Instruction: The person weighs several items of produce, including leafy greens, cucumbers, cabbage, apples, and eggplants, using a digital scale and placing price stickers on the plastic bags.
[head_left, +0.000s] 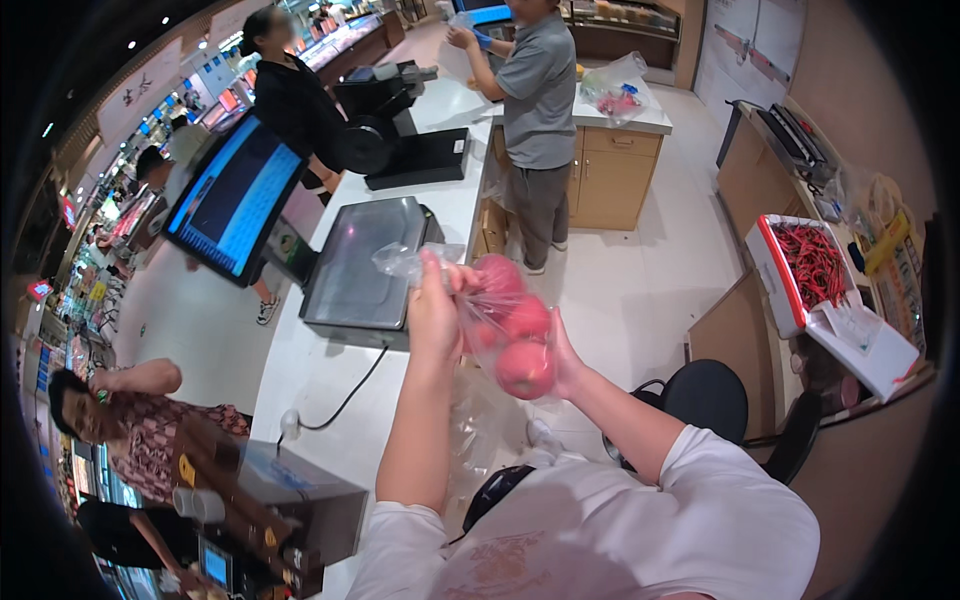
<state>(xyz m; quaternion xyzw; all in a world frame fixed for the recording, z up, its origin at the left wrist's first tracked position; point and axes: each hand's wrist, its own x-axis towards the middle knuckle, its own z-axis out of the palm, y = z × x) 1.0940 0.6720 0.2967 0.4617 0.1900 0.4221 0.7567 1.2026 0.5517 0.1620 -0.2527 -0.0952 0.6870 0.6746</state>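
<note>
A clear plastic bag of round red fruit (519, 337), apples or tomatoes, is held up between my two hands. My left hand (439, 300) grips the gathered neck of the bag, and its loose end sticks out to the left. Against the bag's right side lies my right hand (568, 360), its fingers partly hidden behind the fruit. Just left of the bag, a checkout scale (364, 262) with a dark flat plate sits on the white counter (337, 420). The bag is apart from most of the plate; the neck end overlaps its edge in view.
A tilted monitor (234, 199) stands beyond the scale. Across the counter are several people; a worker in a grey shirt (536, 97) handles a bag farther along. At right are a box of red chillies (814, 262) and a black stool (705, 397). A black cable (352, 401) crosses the counter.
</note>
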